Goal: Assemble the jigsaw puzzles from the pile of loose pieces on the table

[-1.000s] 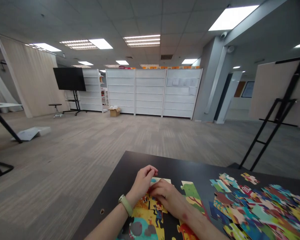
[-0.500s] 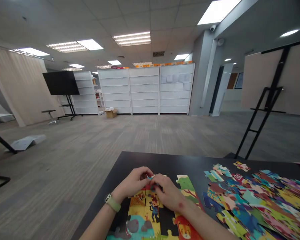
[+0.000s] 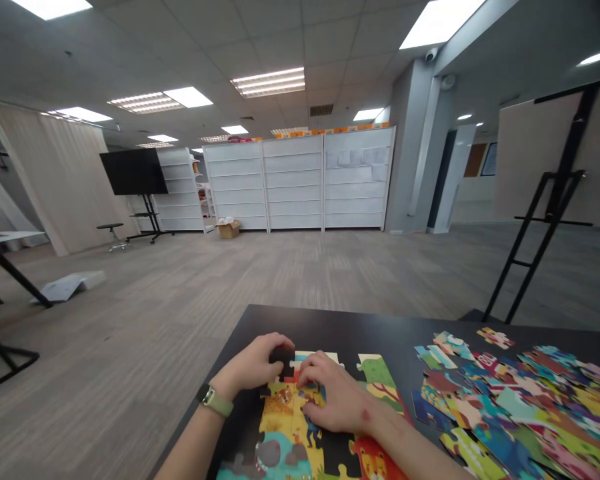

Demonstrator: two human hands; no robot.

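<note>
A partly joined jigsaw puzzle (image 3: 277, 420) lies on the black table, with a hippo, a lion and a small figure among its pictures. My left hand (image 3: 253, 363), a green-banded watch on its wrist, is at the puzzle's upper left edge. Its thumb and fingers are apart, with bare table showing between them. My right hand (image 3: 333, 393) rests on the upper middle of the puzzle, fingertips on the joined pieces and thumb spread away. It hides part of the picture. A green puzzle piece (image 3: 375, 369) sits at the upper right of the joined part.
To the right, a heap of loose puzzle pieces (image 3: 525, 400) covers the black table (image 3: 380, 327). One loose piece (image 3: 495, 337) lies apart behind it. A black easel stand (image 3: 535, 247) rises beyond the table. White shelving (image 3: 293, 180) and a screen (image 3: 134, 171) stand far back.
My left hand has drawn back leftward from the right hand, and its fingers have parted. My right hand's fingers have spread down onto the pieces. The view has turned slightly left.
</note>
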